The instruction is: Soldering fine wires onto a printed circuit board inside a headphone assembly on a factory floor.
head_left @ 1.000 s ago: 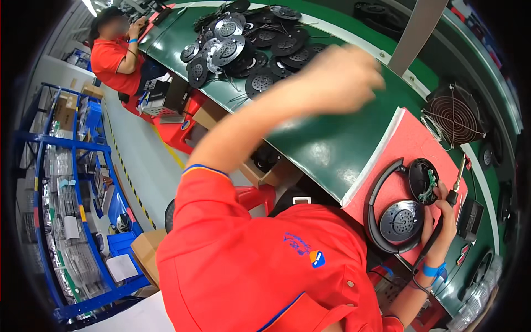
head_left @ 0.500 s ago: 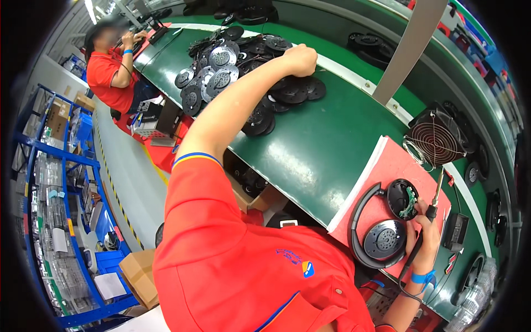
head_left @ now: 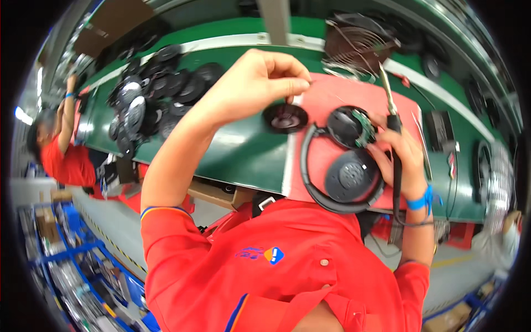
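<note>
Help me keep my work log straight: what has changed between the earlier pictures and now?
The left hand has moved rightward, from the pile of discs to beside the pink mat. A black disc now hangs just below it, apparently held, though blur hides how. The camera view has turned too. The right hand still holds the soldering iron, and the headset remains on the mat.

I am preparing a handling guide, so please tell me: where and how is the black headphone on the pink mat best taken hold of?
Probably by the headband, at its outer left curve, coming from the person's left: this slim arc bows away from the earcups, while the right hand occupies the opposite side.
</note>
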The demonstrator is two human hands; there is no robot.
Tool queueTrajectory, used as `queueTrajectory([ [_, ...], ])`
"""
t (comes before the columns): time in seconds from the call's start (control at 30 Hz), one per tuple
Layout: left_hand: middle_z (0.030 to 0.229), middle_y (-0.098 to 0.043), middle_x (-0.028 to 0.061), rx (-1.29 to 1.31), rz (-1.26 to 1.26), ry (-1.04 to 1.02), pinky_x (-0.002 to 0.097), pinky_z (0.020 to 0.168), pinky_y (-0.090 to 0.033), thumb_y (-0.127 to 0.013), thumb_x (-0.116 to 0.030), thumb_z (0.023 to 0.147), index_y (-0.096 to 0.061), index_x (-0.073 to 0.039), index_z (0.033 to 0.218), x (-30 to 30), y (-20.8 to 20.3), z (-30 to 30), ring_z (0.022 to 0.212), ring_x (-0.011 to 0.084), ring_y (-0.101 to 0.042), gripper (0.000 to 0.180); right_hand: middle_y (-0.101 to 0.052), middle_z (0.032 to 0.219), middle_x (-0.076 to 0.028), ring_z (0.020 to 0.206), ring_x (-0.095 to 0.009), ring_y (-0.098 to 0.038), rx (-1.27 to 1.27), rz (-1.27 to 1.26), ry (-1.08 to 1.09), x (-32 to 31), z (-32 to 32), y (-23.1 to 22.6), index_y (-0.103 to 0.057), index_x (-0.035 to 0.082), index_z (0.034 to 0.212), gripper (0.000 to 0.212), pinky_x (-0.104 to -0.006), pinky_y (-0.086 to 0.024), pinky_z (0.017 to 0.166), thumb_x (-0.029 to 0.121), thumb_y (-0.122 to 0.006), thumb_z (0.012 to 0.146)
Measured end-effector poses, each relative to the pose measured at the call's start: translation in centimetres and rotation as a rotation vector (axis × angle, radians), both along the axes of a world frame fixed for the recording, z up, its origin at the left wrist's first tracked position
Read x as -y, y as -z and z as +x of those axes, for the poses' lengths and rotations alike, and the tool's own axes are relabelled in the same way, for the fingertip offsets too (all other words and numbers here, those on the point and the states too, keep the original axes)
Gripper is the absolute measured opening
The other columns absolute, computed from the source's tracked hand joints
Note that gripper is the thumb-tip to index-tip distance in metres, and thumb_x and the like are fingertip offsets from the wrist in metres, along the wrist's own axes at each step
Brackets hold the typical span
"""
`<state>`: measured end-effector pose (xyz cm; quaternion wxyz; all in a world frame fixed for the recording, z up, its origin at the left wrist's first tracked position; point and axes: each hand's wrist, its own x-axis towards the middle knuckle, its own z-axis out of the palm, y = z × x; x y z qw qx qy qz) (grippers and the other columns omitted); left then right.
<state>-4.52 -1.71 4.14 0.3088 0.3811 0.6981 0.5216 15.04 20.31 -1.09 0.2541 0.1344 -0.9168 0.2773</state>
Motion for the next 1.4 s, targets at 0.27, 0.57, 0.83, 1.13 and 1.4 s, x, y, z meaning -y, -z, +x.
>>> queueTrajectory([
  [0.27,0.075,-0.061,0.0005,0.224,-0.010,0.204,0.0206,0.060,-0.044,-0.063,-0.012,0.085,-0.064,0.001,0.089,-5.0,1.0,6.1,0.065,0.0057,-0.053,0.014,-0.064,0.090,-0.009,0.088,-0.019,-0.066,-0.151,-0.644,0.071,2.6,0.3,-0.3,-0.055,0.002,0.095,0.028,-0.0289,-0.053,0.074,-0.006,-0.070,0.072],
  [0.57,0.075,-0.063,0.0015,0.082,0.056,0.173,0.0196,0.061,-0.046,-0.065,-0.010,0.084,-0.065,0.001,0.089,-6.3,2.3,7.6,0.066,0.0053,-0.055,0.013,-0.064,0.078,-0.005,0.070,-0.011,-0.062,-0.163,-0.565,0.178,2.2,1.1,0.1,-0.055,0.005,0.097,0.025,-0.0220,-0.048,0.058,-0.004,-0.066,0.077],
  [0.83,0.071,-0.064,0.0047,0.017,0.070,0.130,0.0244,0.061,-0.046,-0.065,-0.011,0.079,-0.067,0.002,0.082,-7.6,3.8,6.0,0.067,0.0092,-0.058,0.014,-0.061,0.082,-0.005,0.076,-0.012,-0.062,-0.024,-0.416,0.240,2.4,1.0,0.7,-0.053,0.001,0.099,0.028,-0.0232,-0.048,0.067,-0.009,-0.064,0.076],
  [1.13,0.088,-0.066,0.0124,-0.502,0.140,0.088,0.0320,0.079,-0.048,-0.068,-0.010,0.064,-0.070,-0.001,0.074,-8.8,6.9,3.9,0.086,0.0243,-0.062,0.013,-0.066,0.082,-0.017,0.074,-0.019,-0.064,-0.195,-0.244,0.321,0.8,3.2,1.6,-0.050,-0.001,0.106,0.017,-0.0264,-0.050,0.070,-0.003,-0.051,0.090],
  [1.4,0.087,-0.066,0.0121,-0.398,0.074,0.116,0.0321,0.076,-0.049,-0.067,-0.008,0.063,-0.069,-0.001,0.071,-8.7,7.1,4.0,0.081,0.0239,-0.063,0.011,-0.053,0.062,-0.006,0.052,-0.013,-0.044,-0.487,-0.283,0.177,0.1,1.8,0.3,-0.063,-0.003,0.090,0.040,-0.0253,-0.033,0.049,0.035,-0.053,0.092],
])
